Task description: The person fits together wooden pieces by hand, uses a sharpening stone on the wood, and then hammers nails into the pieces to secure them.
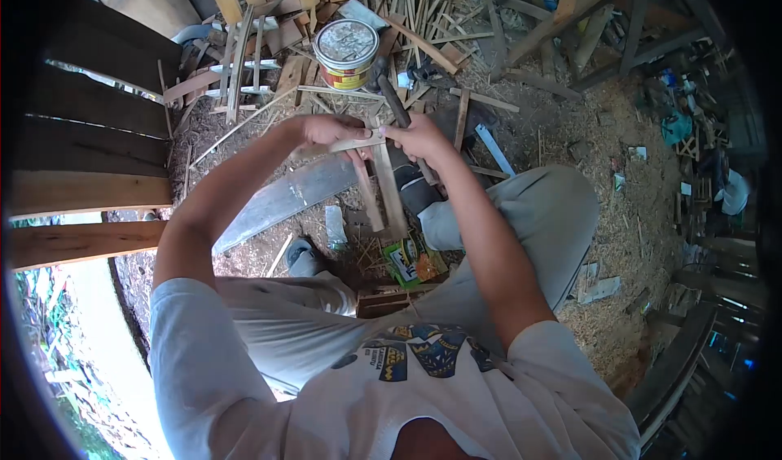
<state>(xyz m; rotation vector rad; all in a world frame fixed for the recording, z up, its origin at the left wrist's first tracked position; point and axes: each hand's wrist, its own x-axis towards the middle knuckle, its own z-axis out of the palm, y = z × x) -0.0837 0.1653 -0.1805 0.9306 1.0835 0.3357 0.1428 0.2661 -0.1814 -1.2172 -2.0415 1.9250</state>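
My left hand (332,131) is closed around a short wooden strip (356,143), held above the floor between my legs. Two other narrow wooden slats (388,184) hang down from its right end, roughly at a right angle. My right hand (419,140) grips a hammer (397,105) by its handle, the dark head pointing away from me. The thumb and finger of that hand also reach to the corner where the strips meet. Whether they pinch a nail there is too small to tell.
A paint bucket (346,52) with a spattered lid stands ahead, among piled wood scraps (423,12). A flat board (285,191) lies at the left, near my foot. A green packet (401,263) rests between my legs. Wooden planks (90,191) form a wall at left.
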